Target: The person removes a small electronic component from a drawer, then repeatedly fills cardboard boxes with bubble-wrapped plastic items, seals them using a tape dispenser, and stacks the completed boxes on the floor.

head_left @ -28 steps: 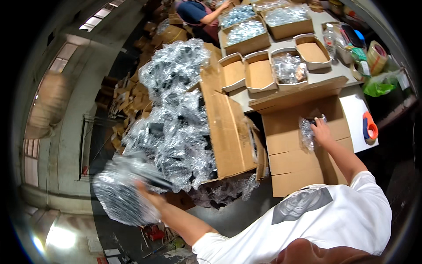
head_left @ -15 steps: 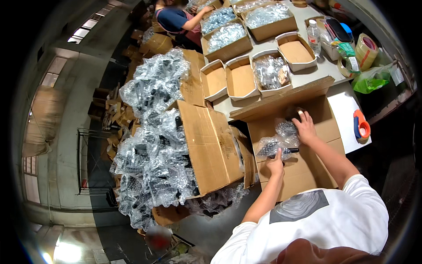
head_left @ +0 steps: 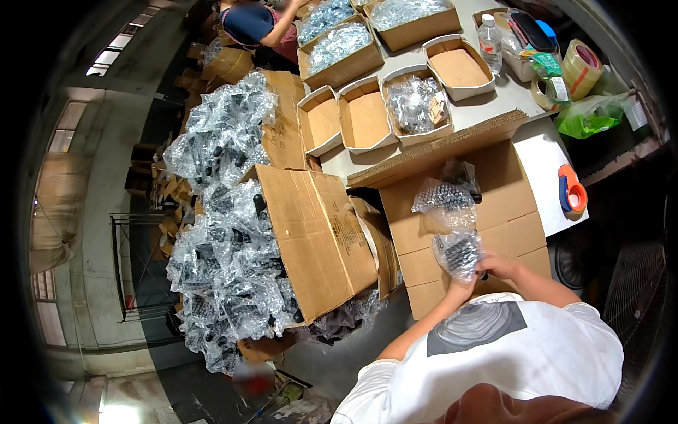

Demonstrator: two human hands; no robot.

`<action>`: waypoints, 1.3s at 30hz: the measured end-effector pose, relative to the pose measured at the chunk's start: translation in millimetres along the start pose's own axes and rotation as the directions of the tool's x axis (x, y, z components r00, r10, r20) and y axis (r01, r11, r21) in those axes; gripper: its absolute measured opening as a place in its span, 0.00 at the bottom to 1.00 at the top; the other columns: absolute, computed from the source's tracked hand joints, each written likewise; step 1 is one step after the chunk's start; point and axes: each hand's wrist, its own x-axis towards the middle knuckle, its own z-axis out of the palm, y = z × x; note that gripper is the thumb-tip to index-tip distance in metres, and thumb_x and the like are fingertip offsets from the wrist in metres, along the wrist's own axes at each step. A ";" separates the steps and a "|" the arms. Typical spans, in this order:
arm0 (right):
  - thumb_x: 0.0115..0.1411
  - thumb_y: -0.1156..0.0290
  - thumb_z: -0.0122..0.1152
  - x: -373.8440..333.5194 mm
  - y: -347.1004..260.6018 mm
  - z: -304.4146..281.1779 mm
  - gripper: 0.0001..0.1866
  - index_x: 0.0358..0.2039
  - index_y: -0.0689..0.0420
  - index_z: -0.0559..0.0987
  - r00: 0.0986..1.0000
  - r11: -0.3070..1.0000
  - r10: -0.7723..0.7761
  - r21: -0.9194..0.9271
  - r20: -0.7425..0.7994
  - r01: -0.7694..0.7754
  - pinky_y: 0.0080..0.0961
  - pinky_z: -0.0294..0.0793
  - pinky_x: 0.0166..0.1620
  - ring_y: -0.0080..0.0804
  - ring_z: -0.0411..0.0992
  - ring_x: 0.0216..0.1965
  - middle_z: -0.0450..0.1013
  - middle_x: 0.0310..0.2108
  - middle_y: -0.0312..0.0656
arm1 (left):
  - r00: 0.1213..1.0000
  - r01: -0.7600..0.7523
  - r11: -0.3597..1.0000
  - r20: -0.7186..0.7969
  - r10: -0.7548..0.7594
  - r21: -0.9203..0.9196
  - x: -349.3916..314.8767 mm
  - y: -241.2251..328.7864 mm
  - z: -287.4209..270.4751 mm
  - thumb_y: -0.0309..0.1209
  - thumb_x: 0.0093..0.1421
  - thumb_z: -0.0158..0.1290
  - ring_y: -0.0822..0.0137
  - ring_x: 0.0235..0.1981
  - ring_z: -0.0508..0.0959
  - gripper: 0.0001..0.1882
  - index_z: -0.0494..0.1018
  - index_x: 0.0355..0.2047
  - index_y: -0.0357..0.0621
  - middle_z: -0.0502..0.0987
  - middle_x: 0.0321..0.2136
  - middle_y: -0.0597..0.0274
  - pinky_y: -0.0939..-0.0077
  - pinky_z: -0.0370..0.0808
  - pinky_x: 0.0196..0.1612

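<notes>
Close to my body, a bubble-wrapped dark item (head_left: 459,253) is held upright, its lower end between my hands. My left hand (head_left: 462,288) is closed around its base, and my right hand (head_left: 498,266) closes on it from the right, fingers partly hidden. What the wrap covers is too blurred to name. Farther away, another bubble-wrapped item (head_left: 446,198), with a black end poking out, lies on the inner cardboard of an open carton (head_left: 505,191).
On my left, a large carton (head_left: 318,240) stands beside a heap of bubble-wrapped goods (head_left: 229,261). Small open boxes (head_left: 364,120) line the table, near a water bottle (head_left: 489,46). An orange and blue tape dispenser (head_left: 573,194) lies right. Another person (head_left: 258,28) works at the far left.
The wrapped item in my left hand has come nearer my body and been turned upright. My right hand has left the farther wrapped item and joined my left.
</notes>
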 end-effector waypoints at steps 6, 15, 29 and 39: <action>0.53 0.77 0.54 -25.0 -4.8 -35.7 0.22 0.50 0.60 0.68 0.914 0.917 -0.031 0.353 -0.404 0.187 0.29 0.75 0.40 0.30 0.73 0.39 0.73 0.40 0.41 | 0.995 -0.073 0.901 0.087 0.039 0.427 23.8 80.6 -36.7 0.36 0.53 0.56 0.49 0.49 0.69 0.19 0.72 0.43 0.40 0.71 0.45 0.46 0.55 0.65 0.50; 0.60 0.65 0.54 52.2 -16.6 -5.7 0.06 0.35 0.51 0.70 0.791 0.891 0.136 0.422 -0.596 0.165 0.21 0.62 0.23 0.24 0.66 0.23 0.65 0.22 0.32 | 0.981 -0.154 0.269 0.179 -0.072 0.951 71.7 23.4 -30.2 0.29 0.52 0.51 0.55 0.57 0.60 0.24 0.67 0.52 0.46 0.64 0.53 0.52 0.40 0.58 0.53; 0.59 0.50 0.52 116.8 -41.0 -109.8 0.26 0.45 0.62 0.67 0.773 0.715 -0.489 -0.693 -0.404 0.091 0.41 0.59 0.56 0.53 0.61 0.55 0.65 0.50 0.62 | 0.981 0.031 0.843 -0.179 0.078 0.537 93.6 5.8 -39.3 0.24 0.41 0.62 0.31 0.63 0.46 0.53 0.47 0.65 0.61 0.31 0.63 0.32 0.53 0.60 0.60; 0.52 0.70 0.59 78.1 -196.0 6.7 0.14 0.39 0.62 0.75 0.325 0.099 -0.946 -0.949 0.004 0.299 0.35 0.70 0.45 0.47 0.72 0.39 0.74 0.35 0.50 | 0.962 -0.005 0.786 -0.211 0.172 0.618 101.0 30.8 -56.2 0.38 0.39 0.67 0.33 0.62 0.44 0.54 0.48 0.64 0.55 0.36 0.64 0.37 0.44 0.53 0.60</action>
